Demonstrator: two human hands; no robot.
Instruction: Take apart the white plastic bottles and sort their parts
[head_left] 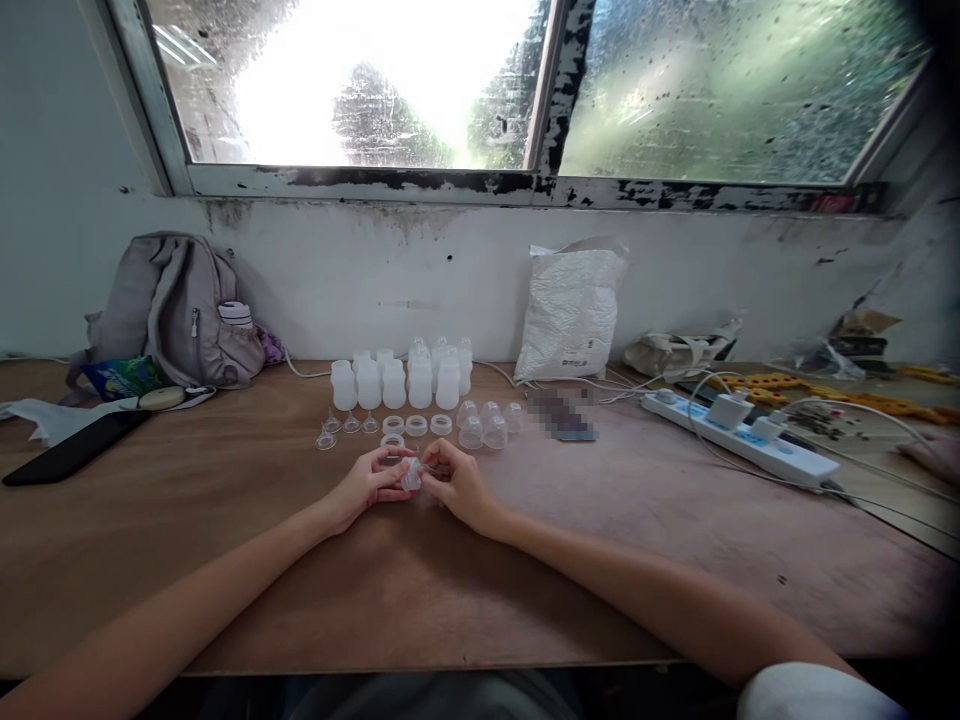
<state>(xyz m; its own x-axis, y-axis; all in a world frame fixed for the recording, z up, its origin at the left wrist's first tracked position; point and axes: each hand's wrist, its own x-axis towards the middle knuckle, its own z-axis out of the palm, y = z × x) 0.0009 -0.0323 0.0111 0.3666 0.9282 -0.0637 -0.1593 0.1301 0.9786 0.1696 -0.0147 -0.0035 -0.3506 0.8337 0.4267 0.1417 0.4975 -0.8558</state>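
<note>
gripping the translucent piece, both hands hold its axis roughly sideways.

A backpack leans by the wall; a power strip lies right.

Your left arm reaches in from eight o'clock, your right arm from four. Your left hand points its spread, curved fingers toward three; your right hand, close by, bends its thumb and fingers toward nine, drawn together at the tips.
</note>
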